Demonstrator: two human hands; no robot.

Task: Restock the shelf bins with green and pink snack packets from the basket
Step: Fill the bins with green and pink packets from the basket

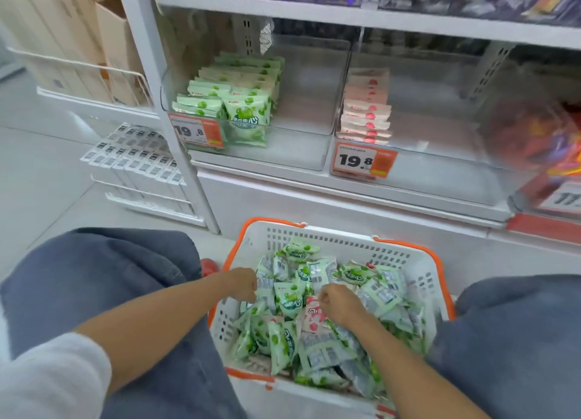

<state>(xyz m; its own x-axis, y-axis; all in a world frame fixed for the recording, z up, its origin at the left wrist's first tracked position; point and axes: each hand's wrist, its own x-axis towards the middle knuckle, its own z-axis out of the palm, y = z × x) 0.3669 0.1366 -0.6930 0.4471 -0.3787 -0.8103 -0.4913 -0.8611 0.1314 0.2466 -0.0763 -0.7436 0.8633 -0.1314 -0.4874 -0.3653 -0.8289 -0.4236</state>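
Your left hand point(243, 283) is in the basket point(345, 242), fingers curled on the edge of a green packet point(266, 286). Your right hand point(339, 302) is curled down on the pile beside it. You cannot tell if it holds anything. One pink packet point(312, 317) peeks out just by your right hand, with green ones all around. Up on the shelf, the left bin point(309, 82) holds green packs point(234, 99). The right bin point(440, 123) holds a row of pink packs point(366, 110).
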